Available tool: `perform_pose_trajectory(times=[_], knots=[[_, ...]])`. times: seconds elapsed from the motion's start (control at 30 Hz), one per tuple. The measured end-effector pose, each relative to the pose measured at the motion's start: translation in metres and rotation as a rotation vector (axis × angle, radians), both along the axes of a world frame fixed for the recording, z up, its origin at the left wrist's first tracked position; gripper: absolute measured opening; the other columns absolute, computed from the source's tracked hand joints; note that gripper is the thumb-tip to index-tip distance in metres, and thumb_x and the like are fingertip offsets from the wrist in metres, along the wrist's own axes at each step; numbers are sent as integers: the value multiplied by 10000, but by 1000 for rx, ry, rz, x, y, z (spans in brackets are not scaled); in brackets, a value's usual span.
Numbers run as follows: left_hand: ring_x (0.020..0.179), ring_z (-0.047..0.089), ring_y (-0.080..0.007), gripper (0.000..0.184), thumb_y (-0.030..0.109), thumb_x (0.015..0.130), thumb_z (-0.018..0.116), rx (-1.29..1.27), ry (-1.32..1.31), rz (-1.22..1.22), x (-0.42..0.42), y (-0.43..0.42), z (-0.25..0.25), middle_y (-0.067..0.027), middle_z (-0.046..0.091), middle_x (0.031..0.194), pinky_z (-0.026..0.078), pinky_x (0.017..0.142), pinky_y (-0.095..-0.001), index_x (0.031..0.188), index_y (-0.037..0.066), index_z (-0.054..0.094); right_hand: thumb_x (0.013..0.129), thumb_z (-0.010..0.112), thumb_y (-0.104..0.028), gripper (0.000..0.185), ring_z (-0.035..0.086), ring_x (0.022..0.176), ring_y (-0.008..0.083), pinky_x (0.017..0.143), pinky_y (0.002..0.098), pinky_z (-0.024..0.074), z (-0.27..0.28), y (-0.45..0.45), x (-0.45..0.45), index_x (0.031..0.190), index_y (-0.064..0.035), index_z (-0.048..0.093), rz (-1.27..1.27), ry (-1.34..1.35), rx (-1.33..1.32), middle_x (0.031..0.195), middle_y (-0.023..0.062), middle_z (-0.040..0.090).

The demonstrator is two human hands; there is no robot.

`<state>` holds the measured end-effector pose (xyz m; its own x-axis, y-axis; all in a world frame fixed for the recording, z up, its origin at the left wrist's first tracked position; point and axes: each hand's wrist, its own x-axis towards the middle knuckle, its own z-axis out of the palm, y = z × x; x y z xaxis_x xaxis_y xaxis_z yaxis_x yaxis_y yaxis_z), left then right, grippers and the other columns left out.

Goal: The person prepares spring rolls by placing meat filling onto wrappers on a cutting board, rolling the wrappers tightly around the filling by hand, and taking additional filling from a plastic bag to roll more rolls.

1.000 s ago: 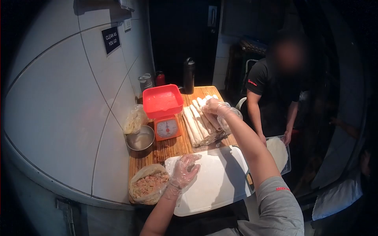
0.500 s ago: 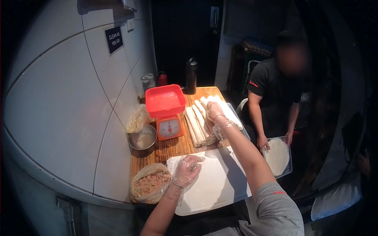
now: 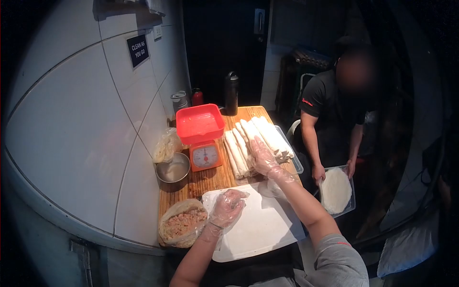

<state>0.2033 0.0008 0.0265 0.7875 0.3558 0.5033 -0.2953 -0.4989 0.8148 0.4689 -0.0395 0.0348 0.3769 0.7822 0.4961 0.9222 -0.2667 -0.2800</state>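
My right hand (image 3: 263,158), in a clear plastic glove, rests with fingers stretched out on the near part of a stack of long white rolls (image 3: 260,131). The rolls lie side by side, and their wrapping looks thin and pale. A clear tray (image 3: 297,165) shows beneath them on the right. Also gloved, my left hand (image 3: 228,208) hovers over or rests on the left side of a white cutting board (image 3: 260,229). Its fingers are curled, and I see nothing in them. Just left of it is a bag of chopped pinkish filling (image 3: 184,222).
On the wooden table (image 3: 191,189) are an orange kitchen scale (image 3: 205,155) with a red pan (image 3: 200,122), a metal bowl (image 3: 173,168), a knotted plastic bag (image 3: 167,145) and a black bottle (image 3: 231,95). At right a person (image 3: 330,100) holds a tray of round white sheets (image 3: 336,191).
My right hand has drawn back toward me from the far part of the rolls to their nearer part. My left hand has stayed in place.
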Motion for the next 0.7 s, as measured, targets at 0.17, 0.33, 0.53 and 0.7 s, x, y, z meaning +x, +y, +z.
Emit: perform_pose_trajectory(times=[0.17,0.33,0.53,0.7], knots=[[948,655,-249,266,-11,844,621,-42,49,3,-1,0,-5,-114,653,1005,544,829,-359,1087,34,721,953,539,-231,555,388,1392,421,1163,430,324,19,26,4,1436,19,430,-44,541,132,1475,286,425],[925,665,-279,262,-18,815,623,177,26,32,1,3,-7,-121,670,975,541,831,-365,1053,34,721,1013,481,-400,567,454,1350,392,1140,430,345,69,2,1,1398,16,477,-23,274,-195,1434,269,490],[909,672,-291,258,-33,797,627,172,11,19,3,3,-10,-129,677,961,546,821,-370,1035,32,701,982,496,-424,590,508,1285,377,1073,462,402,140,27,44,1403,-10,494,-101,200,233,1355,240,554],[876,673,-317,247,-38,787,626,27,-34,18,6,1,-22,-139,681,936,546,802,-379,1011,39,695,909,579,-287,516,562,1184,370,1010,465,438,92,69,43,1346,-18,520,-66,115,118,1266,219,586]])
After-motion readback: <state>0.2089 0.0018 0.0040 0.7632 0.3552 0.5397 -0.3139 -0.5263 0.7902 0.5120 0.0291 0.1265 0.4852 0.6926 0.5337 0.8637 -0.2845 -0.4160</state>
